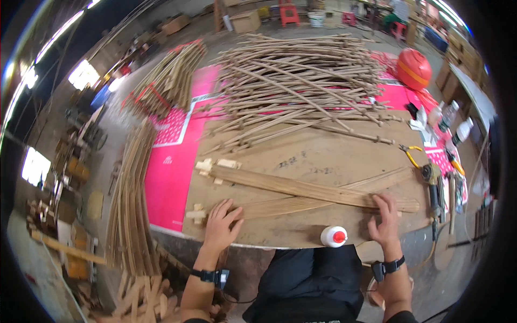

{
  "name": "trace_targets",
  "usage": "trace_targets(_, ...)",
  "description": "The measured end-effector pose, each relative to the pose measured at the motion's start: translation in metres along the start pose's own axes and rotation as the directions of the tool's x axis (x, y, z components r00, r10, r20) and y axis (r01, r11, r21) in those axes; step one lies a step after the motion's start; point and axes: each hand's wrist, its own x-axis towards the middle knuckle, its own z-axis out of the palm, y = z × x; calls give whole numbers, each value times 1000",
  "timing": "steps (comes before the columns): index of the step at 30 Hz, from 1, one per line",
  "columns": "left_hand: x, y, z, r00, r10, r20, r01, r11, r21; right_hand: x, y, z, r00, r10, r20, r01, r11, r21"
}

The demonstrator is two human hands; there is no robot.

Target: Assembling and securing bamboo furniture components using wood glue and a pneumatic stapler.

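Slats (301, 188) lie crossed in a shallow X on the board (318, 161) right in front of you: one bundle runs from the small blocks (215, 164) at upper left down to the right, the other rises from your left hand toward the far right edge. They look like thin, long wood strips, so expect them to be light, stiff along the length but springy, and apt to slide over one another; take them near the ends with flat palms, not at the middle where they would bow.

Far left, more strip bundles (129, 199) rest along the table's side over a pink sheet (169, 183).

Your left hand (221, 226) lies open, fingers spread, pressing down on the near end of the lower bundle beside a small block (195, 213). It grips nothing.

A white glue bottle with a red cap (334, 236) lies on its side at the near edge, between your hands and touching neither.

Your right hand (385, 220) is also open, fingers bent over the right end of the slats; it seems to press rather than clasp, though the angle makes that hard to confirm.

Right of it lie a power tool (432, 185) and yellow-handled pliers (410, 153). Beyond the board sits a big heap of curved sticks (301, 81).
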Motion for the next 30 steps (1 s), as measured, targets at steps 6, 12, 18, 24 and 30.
trace_targets(6, 70, 48, -16, 991, 131, 2, -130, 987, -91, -13, -58, -1, 926, -143, 348, -39, 884, 467)
trace_targets(12, 187, 89, 26, 983, 182, 15, -179, 976, -128, -11, -52, 28, 924, -198, 328, 44, 906, 422)
trace_targets(18, 288, 89, 70, 972, 224, -70, -229, 971, -67, -15, -24, 10, 975, -40, 216, -26, 955, 294)
trace_targets(24, 342, 91, 114, 933, 310, -182, -289, 948, 132, -12, -21, 16, 985, -28, 169, -22, 957, 290)
trace_targets(30, 375, 76, 133, 949, 278, -151, -243, 945, 218, -11, -19, 17, 985, -46, 164, -11, 943, 332)
